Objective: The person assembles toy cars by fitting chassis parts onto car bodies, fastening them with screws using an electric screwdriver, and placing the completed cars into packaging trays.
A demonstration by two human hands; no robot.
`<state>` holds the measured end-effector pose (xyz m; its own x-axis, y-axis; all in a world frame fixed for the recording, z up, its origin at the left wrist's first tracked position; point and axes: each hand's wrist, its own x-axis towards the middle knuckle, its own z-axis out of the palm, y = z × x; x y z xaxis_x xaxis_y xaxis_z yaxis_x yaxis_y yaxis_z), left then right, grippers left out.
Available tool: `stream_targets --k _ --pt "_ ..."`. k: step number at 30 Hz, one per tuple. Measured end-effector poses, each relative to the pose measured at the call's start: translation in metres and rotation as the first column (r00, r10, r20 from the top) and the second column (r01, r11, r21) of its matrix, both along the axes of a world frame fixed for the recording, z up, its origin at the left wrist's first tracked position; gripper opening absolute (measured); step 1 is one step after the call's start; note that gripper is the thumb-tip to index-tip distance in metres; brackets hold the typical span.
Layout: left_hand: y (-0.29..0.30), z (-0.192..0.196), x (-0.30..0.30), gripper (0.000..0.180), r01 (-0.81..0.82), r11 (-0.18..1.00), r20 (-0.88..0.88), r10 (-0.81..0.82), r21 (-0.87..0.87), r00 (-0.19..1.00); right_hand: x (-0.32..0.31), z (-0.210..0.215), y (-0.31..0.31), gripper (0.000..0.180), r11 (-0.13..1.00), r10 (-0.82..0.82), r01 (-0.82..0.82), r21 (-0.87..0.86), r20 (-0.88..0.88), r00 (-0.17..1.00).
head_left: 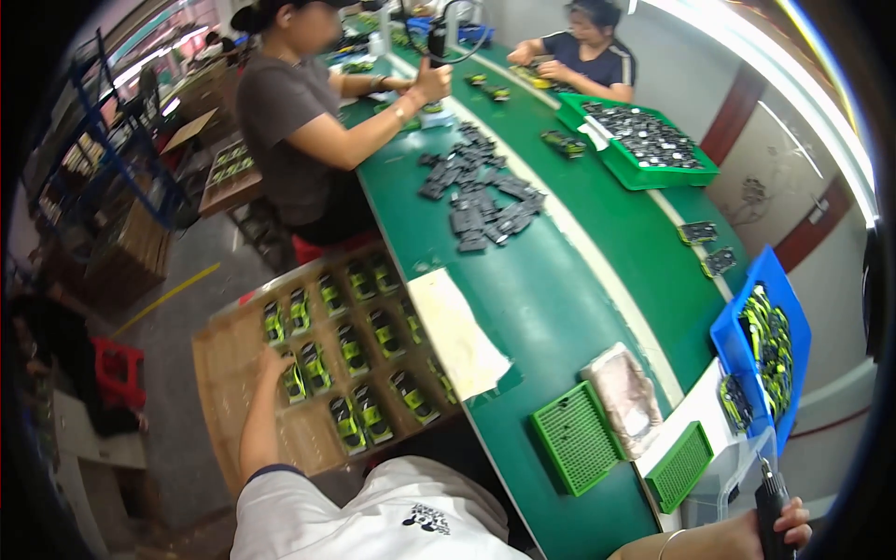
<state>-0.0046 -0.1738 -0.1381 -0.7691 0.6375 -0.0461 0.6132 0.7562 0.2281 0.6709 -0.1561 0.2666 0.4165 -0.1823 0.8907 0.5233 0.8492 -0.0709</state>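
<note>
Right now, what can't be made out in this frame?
Head view, left grip and black-and-green unit: fingertip contact is too small and blurred to read.
Head view, black driver in the right grip: its lower end is cut off by the bottom edge.
Head view, blue bin: pieces overlap and are too small to count.
Head view, cardboard tray: its near left corner is hidden behind the white sleeve.

No wording can be clearly read. On the white shirt (373, 523), a small black print (427, 520) is seen, with letter-like marks set above rounded shapes; the marks are too small and blurred to be made out.
</note>
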Motion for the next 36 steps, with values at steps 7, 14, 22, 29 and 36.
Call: stream_targets --k 7,14,22,29,36 --pt "0.106 0.143 0.087 0.031 0.205 0.82 0.04 -0.266 0.534 0.963 0.009 0.007 -0.011 0.033 0.995 0.096 -0.094 0.032 -0.084 0.992" --pt "0.231 0.254 0.317 0.011 0.26 0.382 0.378 -0.923 0.887 0.069 0.01 0.005 -0.012 0.033 0.948 0.31 -0.316 -0.048 -0.098 0.945" --pt "0.279 0.196 0.508 0.01 0.5 0.16 0.289 -0.938 0.851 -0.192 0.005 0.009 -0.016 0.035 0.946 0.318 -0.323 -0.033 -0.107 0.942" --pt "0.277 0.201 0.5 0.01 0.491 0.136 0.359 -0.846 0.86 -0.394 0.009 0.006 -0.007 0.036 0.935 0.337 -0.341 -0.096 -0.058 0.94" --pt "0.278 0.2 0.498 0.011 0.564 0.062 0.328 -0.863 0.824 -0.385 0.013 -0.003 0.002 0.04 0.892 0.42 -0.414 -0.18 -0.005 0.907"
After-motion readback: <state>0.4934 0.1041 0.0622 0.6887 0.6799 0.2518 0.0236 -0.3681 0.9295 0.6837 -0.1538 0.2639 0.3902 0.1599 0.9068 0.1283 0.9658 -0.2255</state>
